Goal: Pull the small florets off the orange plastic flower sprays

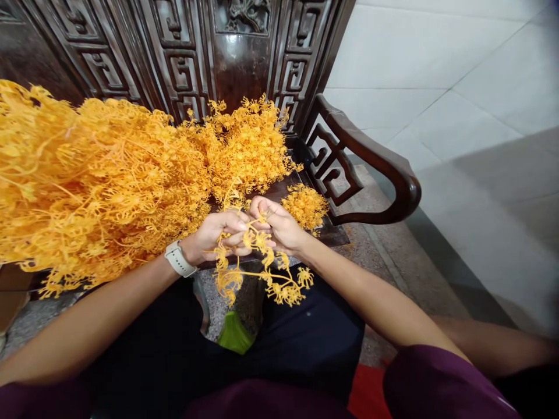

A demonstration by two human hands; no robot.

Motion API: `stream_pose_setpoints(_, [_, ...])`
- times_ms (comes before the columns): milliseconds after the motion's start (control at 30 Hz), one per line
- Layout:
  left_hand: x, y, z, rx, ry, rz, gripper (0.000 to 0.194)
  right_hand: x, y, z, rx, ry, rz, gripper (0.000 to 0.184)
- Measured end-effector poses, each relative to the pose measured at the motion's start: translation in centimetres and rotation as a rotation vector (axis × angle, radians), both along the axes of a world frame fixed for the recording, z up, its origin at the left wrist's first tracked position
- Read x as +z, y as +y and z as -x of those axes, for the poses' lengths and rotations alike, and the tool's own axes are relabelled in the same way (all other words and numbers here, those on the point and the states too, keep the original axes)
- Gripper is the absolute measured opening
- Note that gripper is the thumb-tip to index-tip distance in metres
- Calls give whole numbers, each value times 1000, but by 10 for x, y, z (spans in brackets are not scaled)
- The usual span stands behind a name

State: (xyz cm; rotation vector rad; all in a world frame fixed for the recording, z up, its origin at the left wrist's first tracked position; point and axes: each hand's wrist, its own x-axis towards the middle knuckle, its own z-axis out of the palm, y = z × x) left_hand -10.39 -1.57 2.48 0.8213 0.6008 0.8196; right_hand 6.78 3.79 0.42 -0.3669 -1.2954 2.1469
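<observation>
Both hands meet over my lap, working on an orange-yellow plastic flower spray (286,285) with thin branching stems and curly blossoms. My left hand (225,235), with a pale watch (179,259) at its wrist, is closed around part of the stems. Close beside it, my right hand (279,224) pinches another part of the spray between thumb and finger. The spray's longer branches hang below the hands. Beyond them, a large heap of the same sprays (144,169) covers the seat, and a small separate pile (305,206) lies just past my right hand.
The dark carved wooden bench (244,64) stands in front of me, its curved armrest (379,151) at the right. Behind it rises a white tiled wall (402,64). Something bright green (236,334) shows between my legs, and a red thing (369,396) at lower right.
</observation>
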Motion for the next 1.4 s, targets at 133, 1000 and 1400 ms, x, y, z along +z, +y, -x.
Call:
stream_pose_setpoints(133, [-2, 12, 5, 130, 370, -269, 58, 8, 12, -4, -288, -78, -280, 46])
stream_pose_setpoints(1000, [21, -8, 11, 184, 559, -645, 29, 4, -7, 0, 113, -80, -47, 54])
stream_pose_setpoints(1400, [20, -5, 12, 193, 316, -408, 31, 8, 49, -32, -349, -412, -649, 61])
